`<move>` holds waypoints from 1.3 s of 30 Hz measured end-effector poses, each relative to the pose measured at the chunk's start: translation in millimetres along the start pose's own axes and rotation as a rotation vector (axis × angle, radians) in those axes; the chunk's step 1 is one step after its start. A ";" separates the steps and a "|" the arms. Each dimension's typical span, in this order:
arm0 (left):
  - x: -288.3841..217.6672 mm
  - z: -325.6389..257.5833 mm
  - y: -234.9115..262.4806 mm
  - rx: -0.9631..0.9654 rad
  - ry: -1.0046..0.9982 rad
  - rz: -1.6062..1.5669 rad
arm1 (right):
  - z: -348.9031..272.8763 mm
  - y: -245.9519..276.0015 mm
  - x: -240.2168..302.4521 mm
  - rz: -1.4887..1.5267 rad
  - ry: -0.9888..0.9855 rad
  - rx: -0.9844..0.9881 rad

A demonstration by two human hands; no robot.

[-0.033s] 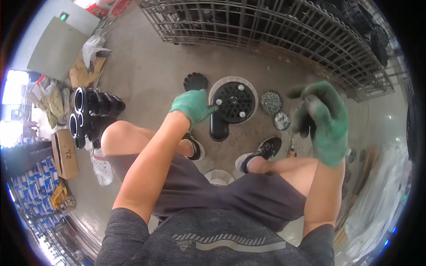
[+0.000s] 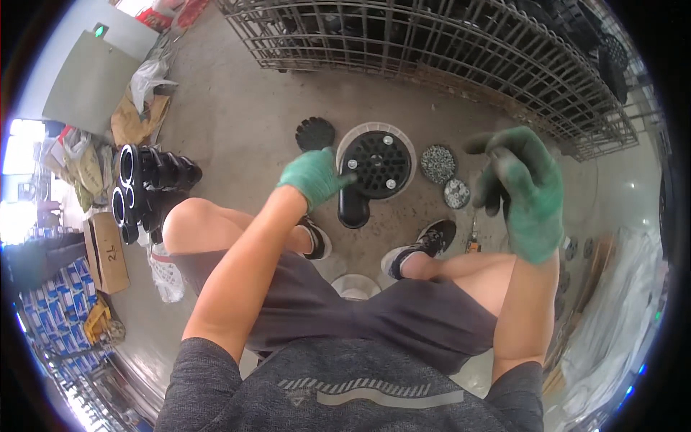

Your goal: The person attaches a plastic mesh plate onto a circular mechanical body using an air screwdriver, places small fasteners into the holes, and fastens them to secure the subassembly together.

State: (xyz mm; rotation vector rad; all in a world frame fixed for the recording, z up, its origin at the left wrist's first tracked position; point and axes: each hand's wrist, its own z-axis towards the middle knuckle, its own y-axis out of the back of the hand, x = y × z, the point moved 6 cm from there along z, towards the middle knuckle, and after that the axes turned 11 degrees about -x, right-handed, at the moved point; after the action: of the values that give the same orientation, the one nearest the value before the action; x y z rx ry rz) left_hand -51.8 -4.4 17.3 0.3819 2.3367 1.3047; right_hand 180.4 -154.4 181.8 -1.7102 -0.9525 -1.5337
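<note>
Head view: left hand (image 2: 314, 178) in green glove, grip loosely closed, touching black perforated disc (image 2: 377, 164); right hand (image 2: 525, 189) raised, grip half curled, empty; position unchanged, screw trays (image 2: 437, 163) near.

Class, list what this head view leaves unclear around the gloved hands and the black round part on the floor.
- Left hand: its fingertips overlap the black perforated disc, so contact or grip cannot be told.
- Right hand: fingers curled toward the camera; whether it holds anything small is hidden.
- Two small dishes of hardware: contents too small to identify.
- White container between the feet: partly covered by the shorts.
- Wire cage: contents dark, cut by the top edge.
</note>
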 end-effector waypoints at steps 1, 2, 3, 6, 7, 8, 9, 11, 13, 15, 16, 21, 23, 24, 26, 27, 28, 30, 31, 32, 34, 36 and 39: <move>-2.9 2.9 -21.5 -0.162 -0.057 -0.125 | 4.8 5.3 -3.0 0.002 0.000 -0.019; -5.6 0.8 -35.9 -0.323 -0.109 -0.251 | 8.7 6.3 -9.8 -0.100 0.021 -0.001; -15.6 -2.7 -54.1 -0.334 -0.057 -0.362 | 9.6 7.9 -16.8 -0.209 0.033 0.014; -38.6 -15.7 -63.5 -0.546 -0.135 -0.353 | 13.8 5.2 -39.9 -0.378 -0.076 -0.011; -38.4 -21.5 -70.8 -0.540 -0.140 -0.352 | 15.0 4.3 -47.4 -0.378 -0.081 -0.017; -33.2 -25.8 -80.7 -0.521 -0.081 -0.392 | 16.4 1.6 -51.3 -0.407 -0.003 -0.003; -25.2 -26.8 -85.8 -0.512 -0.018 -0.424 | 18.0 -3.1 -52.8 -0.428 0.083 0.015; -31.7 -25.7 -92.7 -0.596 -0.058 -0.555 | 16.6 -5.9 -58.8 -0.468 0.082 0.034; -37.2 -15.0 -106.9 -0.697 -0.078 -0.811 | 16.9 -7.2 -65.8 -0.525 0.064 0.074; -32.3 -8.0 -121.8 -0.722 -0.053 -0.907 | 20.6 -10.1 -70.7 -0.555 0.083 0.089; -27.1 -6.0 -125.8 -0.725 -0.039 -0.917 | 22.5 -12.1 -72.3 -0.595 0.093 0.101; -11.5 -1.3 -136.5 -0.689 0.155 -1.226 | 23.9 -12.3 -78.5 -0.609 0.166 0.129; -7.7 7.9 -160.7 -0.446 0.371 -1.945 | 21.9 -12.8 -79.1 -0.599 0.196 0.135; -4.1 4.2 -166.9 -0.370 0.461 -2.173 | 20.5 -10.6 -77.8 -0.599 0.130 0.129; -21.2 -27.3 -138.4 -0.747 0.043 -0.777 | 18.2 -3.7 -85.3 -0.619 0.065 0.123; -19.7 -25.8 -134.5 -0.762 0.048 -0.775 | 17.8 -5.5 -87.0 -0.618 0.110 0.130; -18.7 -18.0 -140.1 -0.583 0.107 -0.726 | 17.8 -9.0 -86.1 -0.616 0.154 0.133; -8.6 -9.9 -148.0 -0.406 0.168 -0.671 | 18.0 -15.1 -89.3 -0.628 0.060 0.169; -0.1 -3.7 -154.1 -0.430 0.120 -0.798 | 18.2 -18.5 -88.3 -0.644 0.055 0.169; 10.5 2.0 -158.5 -0.452 0.068 -0.922 | 18.6 -21.7 -87.9 -0.657 0.049 0.166; 13.8 9.1 -158.8 -0.507 -0.034 -1.141 | 25.6 -26.9 -96.8 -0.727 0.135 0.169; 6.2 1.3 -134.7 -0.611 -0.090 -1.269 | 31.1 -24.6 -99.5 -0.808 0.207 0.147; -15.0 -28.1 -71.0 -0.002 0.243 -1.706 | 35.8 -27.4 -101.3 -0.807 0.135 0.165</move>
State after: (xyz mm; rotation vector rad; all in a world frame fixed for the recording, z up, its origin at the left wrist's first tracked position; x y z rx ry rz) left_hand -54.8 -68.4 -26.8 -1.5013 1.7052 0.4014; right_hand 170.4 -119.5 77.0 -1.1238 -1.7688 -1.9444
